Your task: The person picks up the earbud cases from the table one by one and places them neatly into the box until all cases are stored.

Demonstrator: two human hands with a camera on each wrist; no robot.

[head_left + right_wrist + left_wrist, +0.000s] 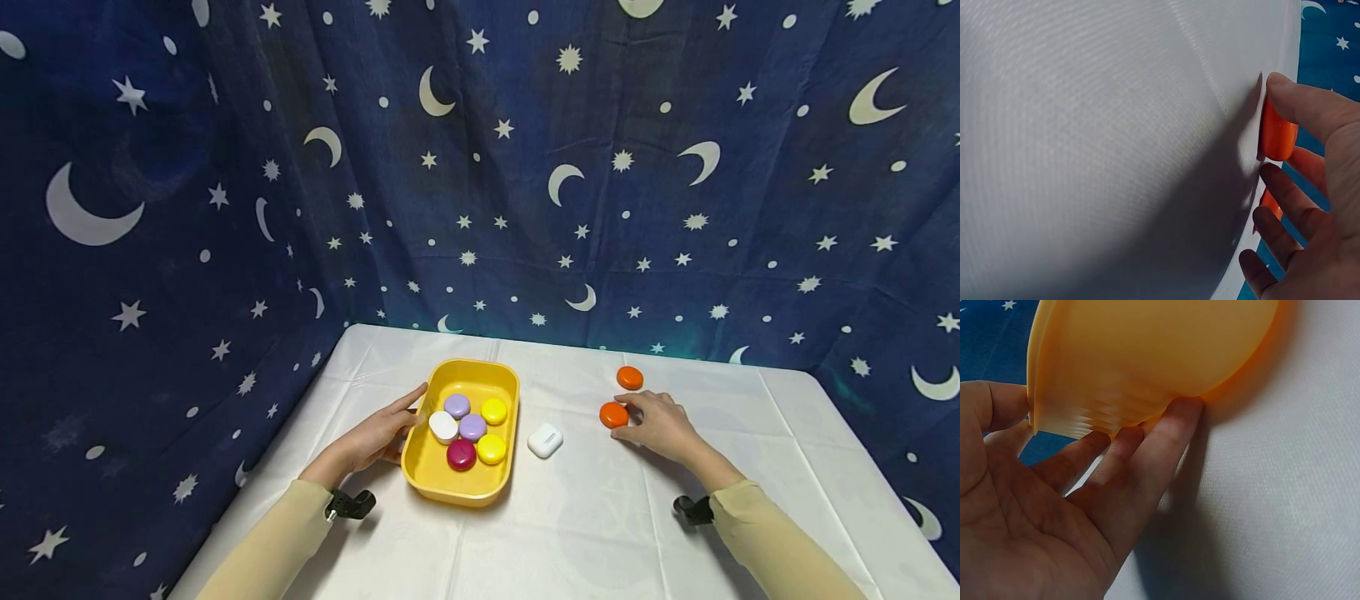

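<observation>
1. On the white cloth [570, 517], right of the white case [545, 440], pinches the nearer orange disc [611, 415] between thumb and forefinger of the right hand [662, 423]; spreads the remaining fingers.
2. Could let it squirt free, owing to a glossy, rounded edge and an uneven squeeze.
3. Could nudge the farther orange disc [630, 377], close beyond the forefinger, through a careless turn.
4. Holds the yellow tray [480, 379] in the left hand [378, 435], with parted fingers along its outer wall; could tilt it by bearing down, sliding the crimson disc [461, 455] inside.
5. As for the nearer orange disc, looks bright, round and pebble-smooth, thick edge-on.
</observation>
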